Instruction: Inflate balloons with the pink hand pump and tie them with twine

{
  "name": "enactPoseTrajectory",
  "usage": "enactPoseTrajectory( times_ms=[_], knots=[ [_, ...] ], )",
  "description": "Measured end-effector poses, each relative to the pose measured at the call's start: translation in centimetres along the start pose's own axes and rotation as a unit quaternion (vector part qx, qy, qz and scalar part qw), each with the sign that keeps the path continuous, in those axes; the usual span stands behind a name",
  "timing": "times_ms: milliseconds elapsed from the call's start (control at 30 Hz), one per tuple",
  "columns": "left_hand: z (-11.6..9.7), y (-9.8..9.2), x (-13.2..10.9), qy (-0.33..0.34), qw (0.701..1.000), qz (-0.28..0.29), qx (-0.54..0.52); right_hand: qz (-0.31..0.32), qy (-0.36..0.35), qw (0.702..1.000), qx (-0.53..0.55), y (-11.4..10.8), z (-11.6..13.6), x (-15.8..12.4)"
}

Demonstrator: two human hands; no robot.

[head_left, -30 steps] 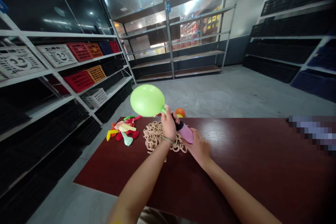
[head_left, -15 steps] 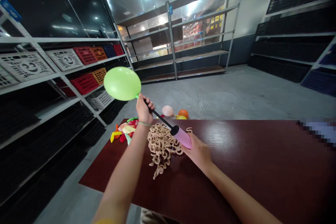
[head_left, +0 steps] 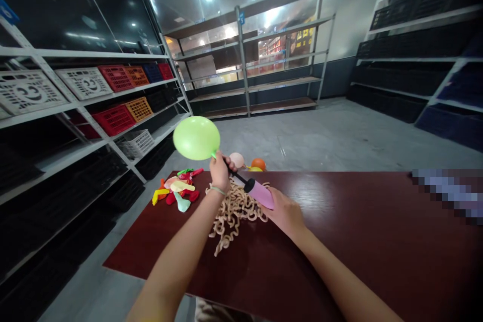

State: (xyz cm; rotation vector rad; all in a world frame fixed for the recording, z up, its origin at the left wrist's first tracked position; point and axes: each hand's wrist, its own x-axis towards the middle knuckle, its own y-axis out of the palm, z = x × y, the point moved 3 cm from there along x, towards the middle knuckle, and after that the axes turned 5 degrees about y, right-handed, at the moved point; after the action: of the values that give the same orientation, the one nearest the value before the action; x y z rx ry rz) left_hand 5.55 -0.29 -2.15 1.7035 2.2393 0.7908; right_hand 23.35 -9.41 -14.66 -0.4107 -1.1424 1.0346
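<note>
My left hand (head_left: 220, 172) is closed round the black end of a hand pump where the neck of a green balloon (head_left: 196, 137) is fitted. The balloon is inflated and points up to the left. My right hand (head_left: 286, 213) grips the pink pump body (head_left: 261, 194) near the table top. A short length of black rod shows between the two hands. Under the pump lies a tangle of beige cord (head_left: 231, 211) on the dark red table (head_left: 339, 241).
Several flat coloured balloons (head_left: 176, 190) lie at the table's far left corner. Inflated pink (head_left: 237, 159) and orange (head_left: 258, 163) balloons sit on the floor beyond the far edge. Shelving with plastic crates (head_left: 113, 118) runs along the left; a blurred patch (head_left: 449, 192) lies at the right.
My left hand stretched the pump rod out up-left half a second ago, then pushed it most of the way back in. The balloon came lower and to the right.
</note>
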Motion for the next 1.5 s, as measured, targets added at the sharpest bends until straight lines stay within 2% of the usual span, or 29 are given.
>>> enactPoseTrajectory(
  times_ms=[100, 167, 200, 233, 300, 333, 467, 533, 567, 667, 833, 900, 933, 1000, 1100, 1200, 1267, 1367, 1500],
  knots=[
    [-4.6, 0.4, 2.9, 0.044, 0.999, 0.011, -0.006, -0.013, 0.001, 1.000, 0.026, 0.2, 0.2, 0.1],
    [-6.4, 1.1, 3.8, 0.071, 0.997, 0.016, -0.012, -0.021, 0.007, 0.999, 0.033, 0.4, 0.3, 0.2],
    [-6.5, 1.4, 3.9, 0.084, 0.996, 0.013, -0.016, -0.025, 0.011, 0.999, 0.033, 0.5, 0.3, 0.2],
    [-6.2, 1.8, 3.6, 0.095, 0.995, 0.007, -0.018, -0.028, 0.017, 0.999, 0.031, 0.6, 0.3, 0.2],
    [-4.2, 2.5, 2.1, 0.105, 0.994, -0.003, -0.018, -0.033, 0.033, 0.999, 0.022, 0.8, 0.2, 0.1],
    [-2.6, 2.9, 1.1, 0.099, 0.995, -0.003, -0.012, -0.035, 0.042, 0.998, 0.018, 0.7, 0.1, 0.1],
    [3.6, 4.1, -3.4, 0.041, 0.997, 0.054, 0.020, -0.048, 0.072, 0.996, 0.024, 0.2, -0.2, 0.1],
    [4.7, 4.1, -4.4, 0.032, 0.997, 0.068, 0.026, -0.037, 0.078, 0.996, 0.030, 0.0, -0.2, 0.2],
    [4.6, 3.9, -4.4, 0.031, 0.997, 0.071, 0.029, -0.027, 0.078, 0.996, 0.030, 0.0, -0.1, 0.2],
    [1.8, 3.3, -2.5, 0.033, 0.996, 0.072, 0.038, -0.002, 0.069, 0.997, 0.032, 0.3, 0.3, 0.3],
    [-5.9, 3.9, 2.4, 0.082, 0.994, 0.069, 0.018, -0.004, 0.047, 0.997, 0.059, 1.0, 0.8, 0.2],
    [-7.3, 4.3, 3.5, 0.096, 0.993, 0.069, 0.008, -0.013, 0.045, 0.997, 0.063, 1.1, 0.7, 0.1],
    [-7.4, 4.3, 3.7, 0.101, 0.993, 0.063, -0.001, -0.019, 0.044, 0.997, 0.060, 1.1, 0.6, 0.1],
    [-6.3, 3.9, 3.5, 0.102, 0.994, 0.037, -0.018, -0.029, 0.043, 0.998, 0.047, 1.1, 0.4, 0.1],
    [-2.4, 3.0, 1.5, 0.070, 0.997, 0.014, -0.021, -0.034, 0.043, 0.998, 0.021, 1.1, 0.2, 0.0],
    [1.5, 2.6, -1.4, 0.021, 0.999, 0.040, -0.007, -0.027, 0.043, 0.999, 0.012, 0.9, 0.2, 0.0],
    [2.9, 2.6, -3.1, 0.003, 0.998, 0.056, -0.003, -0.025, 0.044, 0.999, 0.016, 0.8, 0.1, 0.0],
    [3.2, 2.4, -4.2, -0.012, 0.997, 0.078, -0.002, -0.022, 0.040, 0.999, 0.027, 0.7, 0.1, -0.1],
    [1.1, 2.2, -3.7, 0.002, 0.996, 0.090, -0.011, -0.020, 0.028, 0.999, 0.033, 1.0, 0.3, -0.2]
  ],
)
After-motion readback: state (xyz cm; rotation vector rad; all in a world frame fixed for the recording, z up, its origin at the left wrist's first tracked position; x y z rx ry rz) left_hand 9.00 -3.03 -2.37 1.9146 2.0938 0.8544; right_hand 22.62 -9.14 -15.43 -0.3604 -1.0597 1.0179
